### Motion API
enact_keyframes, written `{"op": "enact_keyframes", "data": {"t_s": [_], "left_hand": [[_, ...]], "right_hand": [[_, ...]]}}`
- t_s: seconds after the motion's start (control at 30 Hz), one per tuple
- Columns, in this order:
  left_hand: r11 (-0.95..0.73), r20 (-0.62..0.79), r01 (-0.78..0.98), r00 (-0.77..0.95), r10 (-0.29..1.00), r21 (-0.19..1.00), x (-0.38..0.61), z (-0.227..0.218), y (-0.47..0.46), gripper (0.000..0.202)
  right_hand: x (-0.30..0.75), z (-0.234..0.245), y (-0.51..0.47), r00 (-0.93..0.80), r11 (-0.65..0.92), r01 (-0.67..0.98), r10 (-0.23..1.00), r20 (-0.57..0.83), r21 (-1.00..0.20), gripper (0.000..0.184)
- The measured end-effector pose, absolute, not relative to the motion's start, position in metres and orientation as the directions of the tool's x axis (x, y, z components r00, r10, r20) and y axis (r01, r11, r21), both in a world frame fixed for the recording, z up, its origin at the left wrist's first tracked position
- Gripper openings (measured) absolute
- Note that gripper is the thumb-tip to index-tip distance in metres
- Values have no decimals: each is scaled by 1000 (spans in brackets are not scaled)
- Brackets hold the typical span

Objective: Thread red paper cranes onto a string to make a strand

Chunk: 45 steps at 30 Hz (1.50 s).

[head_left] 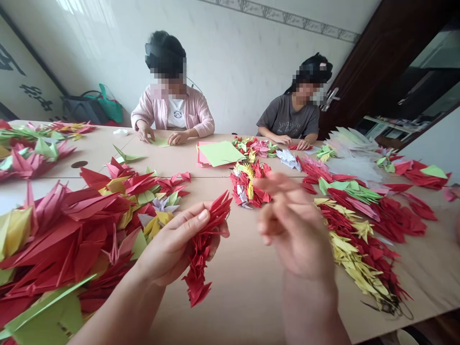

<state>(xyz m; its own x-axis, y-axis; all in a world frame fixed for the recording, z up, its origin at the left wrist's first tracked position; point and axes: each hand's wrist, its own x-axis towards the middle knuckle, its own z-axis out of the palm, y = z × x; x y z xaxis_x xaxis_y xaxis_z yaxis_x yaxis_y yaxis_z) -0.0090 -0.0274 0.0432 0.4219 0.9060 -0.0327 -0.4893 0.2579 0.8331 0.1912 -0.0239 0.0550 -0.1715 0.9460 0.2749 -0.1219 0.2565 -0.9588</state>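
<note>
A long wooden bench (237,297) fills the lower view, its near edge cut off by the frame. Along its left side lies a large crane heap (61,239) of folded paper, mostly red with yellow and green, running out of the picture. On the right, a long crane row (355,249) of red and yellow birds lies across the bench, its far end merging into more red cranes. Two co-workers sit across the bench, their faces blurred: one in a pink cardigan (172,110), with both hands on a green paper sheet, and one in a grey T-shirt (291,117), with hands resting at the bench edge.

The right hand (294,225) is raised above the bench, blurred by motion, and holds nothing; its fingers (276,184) are loosely curled and spread, well apart from the other hand. The left hand (172,244) is closed around a red crane strand (201,244), fingers (187,223) wrapped over it. The strand is tilted, its long axis running from upper right down to lower left, and its tip points toward the person. Its middle is hidden behind the fingers, and whether its lower end touches the bench is hard to tell. Beyond it lie a paper stack (219,154) of green and pink sheets and a small crane pile (249,184).
</note>
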Motion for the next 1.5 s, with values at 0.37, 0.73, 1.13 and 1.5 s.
{"op": "enact_keyframes", "data": {"t_s": [0.37, 0.73, 1.13, 1.5], "left_hand": [[252, -127, -467, 282, 951, 848, -7, 46, -29, 32], [275, -131, -336, 393, 910, 901, -8, 36, -22, 32], [260, -90, -300, 479, 873, 918, -7, 37, -25, 27], [428, -32, -549, 588, 808, 718, -12, 31, -21, 33]], "right_hand": [[181, 47, -6, -598, -13, -171, 796, 93, -985, 20], [196, 41, 0, -480, -19, -218, 872, 90, -976, 20], [199, 39, -3, -344, 190, -225, 902, 260, -956, 15], [204, 43, -5, -343, 128, -255, 915, 213, -958, 27]]}}
